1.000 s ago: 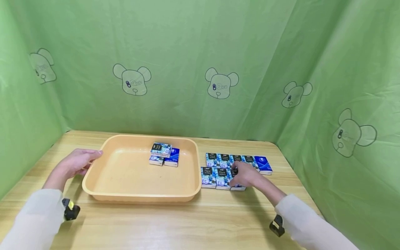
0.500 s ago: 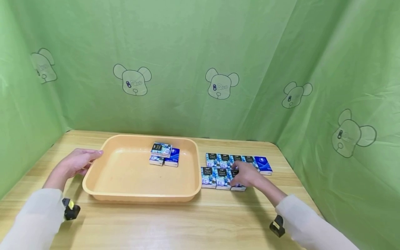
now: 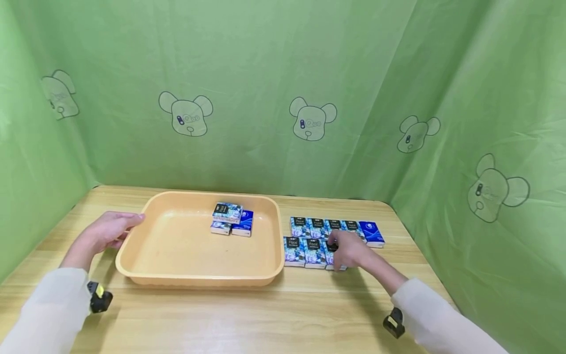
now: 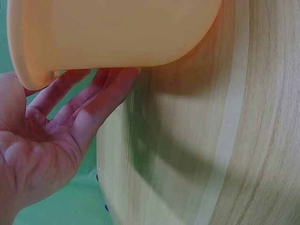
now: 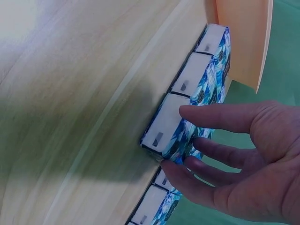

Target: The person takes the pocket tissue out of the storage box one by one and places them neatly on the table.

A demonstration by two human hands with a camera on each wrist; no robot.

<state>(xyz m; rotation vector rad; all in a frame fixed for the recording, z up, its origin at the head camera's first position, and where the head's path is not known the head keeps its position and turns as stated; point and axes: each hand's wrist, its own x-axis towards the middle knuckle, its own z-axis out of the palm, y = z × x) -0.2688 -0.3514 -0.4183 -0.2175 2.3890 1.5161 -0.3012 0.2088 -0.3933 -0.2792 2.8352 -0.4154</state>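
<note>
My left hand (image 3: 108,230) holds the orange-tan plastic tray (image 3: 199,281) by its left side, thumb at the rim. In the left wrist view its fingers (image 4: 101,101) reach under against the tray's outer wall. Over to the right, my right hand (image 3: 350,250) is at the rightmost pocket tissue pack (image 3: 330,253) of the near row. The right wrist view has the thumb (image 5: 211,116) touching that pack's near end, and the other fingers (image 5: 180,180) spread loosely along its right side. Two blue floral packs (image 3: 294,251) (image 3: 315,253) lie left of it, side by side.
Behind stands a second row of floral packs (image 3: 317,228), ending in a plain blue pack (image 3: 371,233). Inside the tray, a floral pack (image 3: 227,212) lies over another floral pack (image 3: 220,227) and a blue one (image 3: 243,226). Green curtains (image 3: 247,157) enclose the wooden table (image 3: 221,319).
My right thumb has shifted slightly to the right along the near end of the rightmost front pack. The left hand and the tray keep their places.
</note>
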